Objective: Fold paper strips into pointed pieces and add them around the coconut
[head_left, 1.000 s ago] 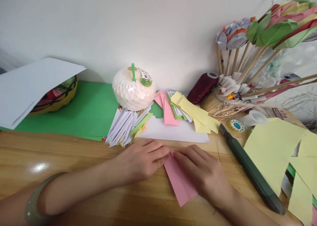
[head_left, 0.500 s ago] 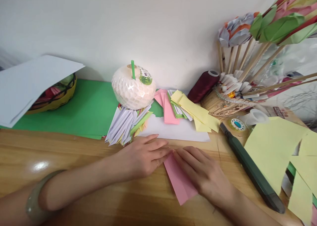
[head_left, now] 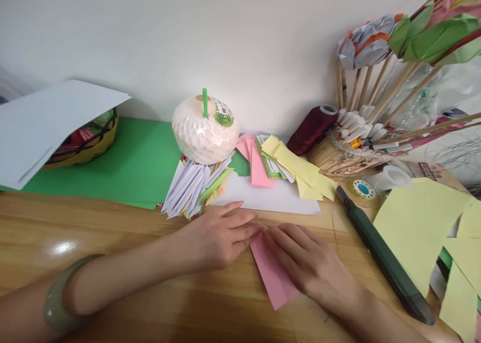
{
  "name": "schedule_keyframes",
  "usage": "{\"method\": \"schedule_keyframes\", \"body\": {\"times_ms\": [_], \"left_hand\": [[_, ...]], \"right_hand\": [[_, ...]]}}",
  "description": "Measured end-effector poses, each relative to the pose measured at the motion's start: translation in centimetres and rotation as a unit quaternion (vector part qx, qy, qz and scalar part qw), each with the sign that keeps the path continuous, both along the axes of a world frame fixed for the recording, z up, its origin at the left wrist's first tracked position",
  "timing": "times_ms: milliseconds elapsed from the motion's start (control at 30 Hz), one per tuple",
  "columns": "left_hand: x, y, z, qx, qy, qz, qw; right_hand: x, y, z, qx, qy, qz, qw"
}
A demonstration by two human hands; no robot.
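A pink strip of paper (head_left: 271, 278) with a lengthwise crease lies slanted on the wooden table. At its far end my left hand (head_left: 225, 236) has its fingertips on the tip, the fingers stretched out and partly spread. My right hand (head_left: 306, 258) covers the strip's right side, its fingers pressed together around the same far end; the exact grip is hidden under the fingers. Just beyond my hands are a bundle of folded white, green and yellow paper pieces (head_left: 188, 187) and flat strips in pink (head_left: 260, 167) and yellow (head_left: 296, 165).
A wrapped coconut with a green straw (head_left: 205, 132) stands by the wall. To the right are a dark green utility knife (head_left: 387, 258), yellow paper sheets (head_left: 417, 222), a maroon thread spool (head_left: 311, 130) and a holder (head_left: 345, 157) of paper flowers. Green sheets (head_left: 139, 157) and a basket (head_left: 93, 145) lie left.
The view has shifted slightly, so everything sits a little differently in the picture. Both hands stay at the far end of the pink paper, with hardly any movement.
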State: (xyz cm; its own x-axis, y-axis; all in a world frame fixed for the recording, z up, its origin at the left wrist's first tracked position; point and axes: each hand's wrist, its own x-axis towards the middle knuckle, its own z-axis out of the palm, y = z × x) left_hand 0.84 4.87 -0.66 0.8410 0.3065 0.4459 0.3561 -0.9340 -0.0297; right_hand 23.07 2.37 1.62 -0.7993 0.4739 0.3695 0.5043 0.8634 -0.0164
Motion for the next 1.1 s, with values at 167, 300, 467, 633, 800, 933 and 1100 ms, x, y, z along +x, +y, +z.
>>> {"method": "schedule_keyframes", "body": {"times_ms": [167,300,467,633,800,933,1100], "left_hand": [[0.1,0.1,0.5,-0.003,-0.015,0.000,1.000],[0.1,0.1,0.4,0.003,-0.015,0.002,1.000],[0.0,0.0,0.5,0.010,0.009,0.006,1.000],[-0.1,0.1,0.6,-0.001,0.004,0.006,1.000],[-0.4,0.3,0.0,-0.017,-0.001,0.001,1.000],[-0.5,0.2,0.3,0.012,0.006,0.003,1.000],[-0.3,-0.3,1.3,0.049,-0.070,0.015,0.996]], "right_hand": [[0.8,0.4,-0.3,-0.084,0.045,-0.025,0.995],[0.8,0.7,-0.5,-0.114,0.040,-0.046,0.992],[1.4,1.0,-0.2,-0.093,-0.015,-0.005,0.996],[3.1,1.6,0.6,-0.120,0.013,0.024,0.992],[3.6,1.3,1.8,-0.333,0.028,-0.027,0.942],[2.8,0.5,1.8,-0.362,0.032,0.019,0.932],[2.0,-0.3,0.8,-0.127,0.077,0.020,0.989]]}}
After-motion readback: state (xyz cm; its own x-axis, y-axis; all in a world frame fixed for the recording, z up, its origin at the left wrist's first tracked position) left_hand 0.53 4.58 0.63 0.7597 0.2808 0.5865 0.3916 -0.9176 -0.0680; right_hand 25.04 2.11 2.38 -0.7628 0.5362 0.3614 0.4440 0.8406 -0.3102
